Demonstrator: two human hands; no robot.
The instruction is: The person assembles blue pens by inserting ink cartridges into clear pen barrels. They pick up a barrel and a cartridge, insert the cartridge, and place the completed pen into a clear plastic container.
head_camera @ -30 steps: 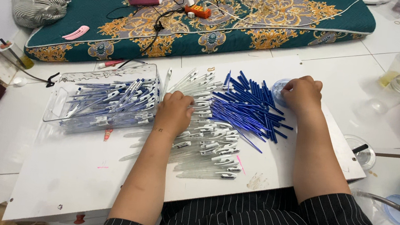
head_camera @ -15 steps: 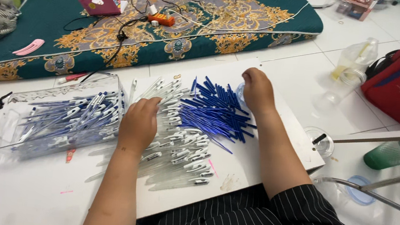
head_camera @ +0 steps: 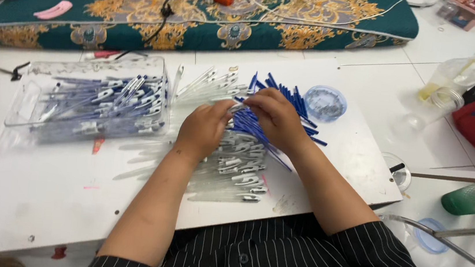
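1. The left hand [head_camera: 206,129] is resting at the centre of the frame, fingers curled down onto the heap of clear plastic pen barrels with silver clips [head_camera: 234,165]; whether it is pinching one I cannot tell.
2. The right hand [head_camera: 277,117] is sitting just right of it, fingers bent and closing on a thin piece where the two hands are meeting; what that piece is stays too small to tell.
3. The pile of blue pen refills [head_camera: 261,133] is lying under and around the right hand, touching the clear barrels.
4. A clear rectangular plastic tray of assembled blue pens [head_camera: 92,102] is standing at centre left on the white board worktop [head_camera: 28,200].
5. A small round clear lid [head_camera: 324,103] is lying near the refills, upper right of centre.
6. A green patterned mattress [head_camera: 318,19] is stretching across the top of the frame.
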